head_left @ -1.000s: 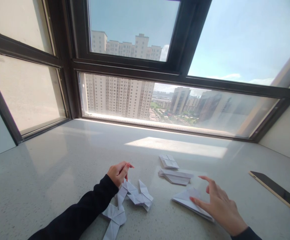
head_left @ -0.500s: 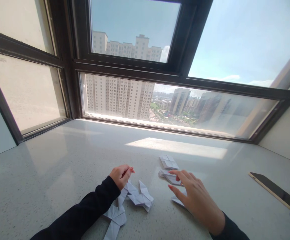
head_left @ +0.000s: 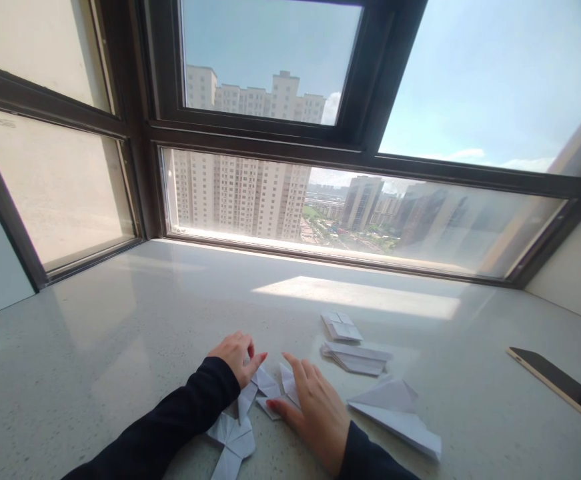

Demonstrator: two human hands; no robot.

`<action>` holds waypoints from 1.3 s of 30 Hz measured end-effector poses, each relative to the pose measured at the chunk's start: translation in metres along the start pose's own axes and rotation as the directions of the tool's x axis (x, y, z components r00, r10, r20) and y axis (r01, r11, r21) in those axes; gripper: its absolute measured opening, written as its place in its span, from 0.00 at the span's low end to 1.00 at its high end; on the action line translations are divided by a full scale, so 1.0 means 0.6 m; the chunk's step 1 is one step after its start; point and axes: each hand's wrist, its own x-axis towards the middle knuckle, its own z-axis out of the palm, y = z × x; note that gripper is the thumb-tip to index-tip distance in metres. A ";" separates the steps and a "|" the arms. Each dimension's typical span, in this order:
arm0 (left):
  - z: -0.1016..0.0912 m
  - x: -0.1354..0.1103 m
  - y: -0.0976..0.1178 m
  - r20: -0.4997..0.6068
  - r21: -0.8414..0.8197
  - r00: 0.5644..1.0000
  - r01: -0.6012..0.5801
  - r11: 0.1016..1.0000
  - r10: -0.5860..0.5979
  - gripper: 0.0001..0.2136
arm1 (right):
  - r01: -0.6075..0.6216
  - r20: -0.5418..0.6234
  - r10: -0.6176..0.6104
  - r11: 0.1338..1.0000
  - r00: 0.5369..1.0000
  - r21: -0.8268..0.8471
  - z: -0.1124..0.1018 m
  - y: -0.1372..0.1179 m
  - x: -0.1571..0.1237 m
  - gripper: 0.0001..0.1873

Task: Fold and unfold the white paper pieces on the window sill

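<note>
My left hand (head_left: 234, 359) rests above the folded white paper pieces, its thumb stretched out apart from the curled fingers, with nothing visible in it. Below its wrist lies a folded paper shape with arms (head_left: 231, 437); a narrow paper strip (head_left: 246, 400) runs up from it under the hand. My right hand (head_left: 317, 413) is over another folded paper piece (head_left: 289, 383), thumb and forefinger apart on either side of it. The palm and fingers partly hide this piece, and whether they press on it I cannot tell.
Right of my hands lie a folded square paper packet (head_left: 341, 327), a stack of folded strips (head_left: 359, 358) and a larger, partly folded paper (head_left: 395, 413). A phone (head_left: 560, 387) lies at the far right on the speckled white sill (head_left: 120, 360). Windows stand behind.
My right hand has moved left from the stacked strips to the folded piece near my left hand, uncovering the larger paper. My left thumb has parted from its fingers.
</note>
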 end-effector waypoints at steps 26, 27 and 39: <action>0.020 0.018 -0.015 -0.026 -0.333 0.992 0.107 0.937 -0.123 0.15 | -0.006 -0.135 0.075 0.894 0.988 0.448 0.013 0.013 0.004 0.25; 0.019 0.019 -0.015 -0.028 -0.350 0.991 0.111 0.930 -0.129 0.14 | -0.011 -0.133 0.082 0.886 0.988 0.464 0.013 0.013 0.005 0.24; 0.010 0.016 -0.013 -0.148 -0.470 0.975 0.076 0.879 -0.164 0.15 | -0.116 0.077 0.267 0.133 0.961 0.984 -0.005 0.008 0.021 0.25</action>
